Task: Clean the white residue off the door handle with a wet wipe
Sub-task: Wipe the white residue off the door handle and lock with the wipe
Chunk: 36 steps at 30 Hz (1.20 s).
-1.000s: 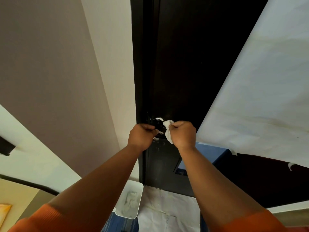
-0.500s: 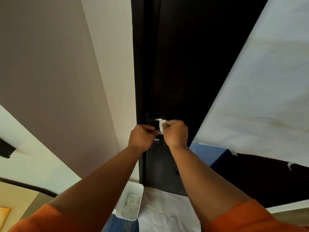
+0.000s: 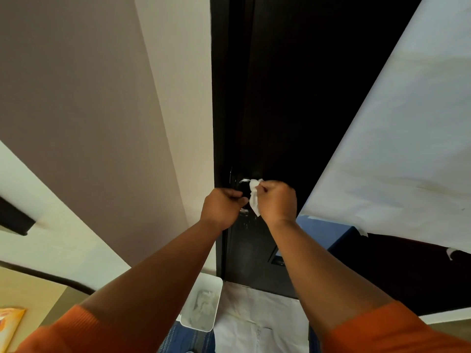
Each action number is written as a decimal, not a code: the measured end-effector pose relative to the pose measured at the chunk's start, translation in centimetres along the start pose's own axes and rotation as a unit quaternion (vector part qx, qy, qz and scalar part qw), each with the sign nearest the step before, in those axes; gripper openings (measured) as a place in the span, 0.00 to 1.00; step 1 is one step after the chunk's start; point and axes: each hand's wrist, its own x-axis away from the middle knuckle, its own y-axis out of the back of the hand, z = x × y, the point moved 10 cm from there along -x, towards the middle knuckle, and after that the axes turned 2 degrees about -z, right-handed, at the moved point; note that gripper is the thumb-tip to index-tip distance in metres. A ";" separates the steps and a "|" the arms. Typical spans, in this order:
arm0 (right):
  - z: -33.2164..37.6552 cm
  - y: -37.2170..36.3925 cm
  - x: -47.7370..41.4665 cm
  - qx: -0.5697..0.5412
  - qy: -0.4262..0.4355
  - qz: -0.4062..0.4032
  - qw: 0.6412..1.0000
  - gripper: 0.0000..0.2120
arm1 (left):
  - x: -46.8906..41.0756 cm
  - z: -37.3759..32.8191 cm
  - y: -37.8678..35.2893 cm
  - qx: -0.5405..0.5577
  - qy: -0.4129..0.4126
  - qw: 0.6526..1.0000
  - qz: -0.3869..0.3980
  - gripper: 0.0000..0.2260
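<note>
Door handle (image 3: 242, 187) looks rigid, so our left grip (image 3: 221, 207) clasps it while our right grip (image 3: 277, 200) pinches the limp wet wipe (image 3: 254, 202).

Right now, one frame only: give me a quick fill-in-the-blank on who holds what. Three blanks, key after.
1. The right hand pinches a white ____.
2. The left hand grips the door ____.
3. Both sleeves are ____.

Missing words: wipe; handle; orange.
</note>
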 end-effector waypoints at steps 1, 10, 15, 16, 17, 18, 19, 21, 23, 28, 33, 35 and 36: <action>-0.1 0.1 0.2 0.003 -0.007 -0.006 1.000 0.10 | 0.0 0.0 0.0 0.000 0.000 1.000 0.000 0.14; 4.0 -0.8 -0.1 0.072 0.069 0.007 0.995 0.13 | 0.0 -0.2 0.0 -0.008 -0.009 1.000 0.001 0.09; 0.1 -0.3 -0.3 0.108 0.045 0.057 0.992 0.13 | 0.2 0.0 0.2 0.012 0.002 1.000 0.002 0.13; -1.7 -0.3 -0.4 0.112 0.020 0.079 0.990 0.12 | 0.2 0.0 0.2 0.016 0.003 1.000 0.004 0.13; -3.3 -0.1 -0.5 0.106 -0.006 0.089 0.990 0.11 | 0.2 0.1 0.1 0.019 0.004 1.000 0.006 0.13; -4.7 0.5 -0.5 0.096 -0.028 0.086 0.991 0.11 | 0.2 0.1 0.1 0.023 0.006 1.000 0.007 0.13; -5.6 1.2 -0.5 0.085 -0.045 0.075 0.993 0.11 | 0.2 0.1 0.1 0.026 0.009 1.000 0.005 0.13; -6.6 1.9 -0.7 0.063 -0.066 0.062 0.994 0.10 | 0.2 0.2 0.1 0.031 0.014 0.999 0.001 0.13; -6.3 1.4 -0.8 0.038 -0.081 0.085 0.992 0.09 | 0.2 0.2 -0.1 0.033 0.016 0.999 0.000 0.12; -2.7 -1.2 -1.3 -0.025 -0.125 0.121 0.985 0.12 | 0.4 0.1 -0.2 0.028 0.014 0.999 0.003 0.13; -0.2 -1.2 0.6 -0.055 -0.061 0.081 0.993 0.10 | 0.7 0.0 -0.2 0.031 0.005 1.000 -0.002 0.14; 0.4 -0.9 1.4 -0.063 -0.025 0.059 0.996 0.09 | 0.8 -0.1 -0.2 0.032 0.004 0.999 -0.003 0.14; 0.7 -1.0 1.6 -0.055 -0.005 0.051 0.997 0.10 | 0.9 -0.1 -0.2 0.031 0.004 0.999 -0.003 0.14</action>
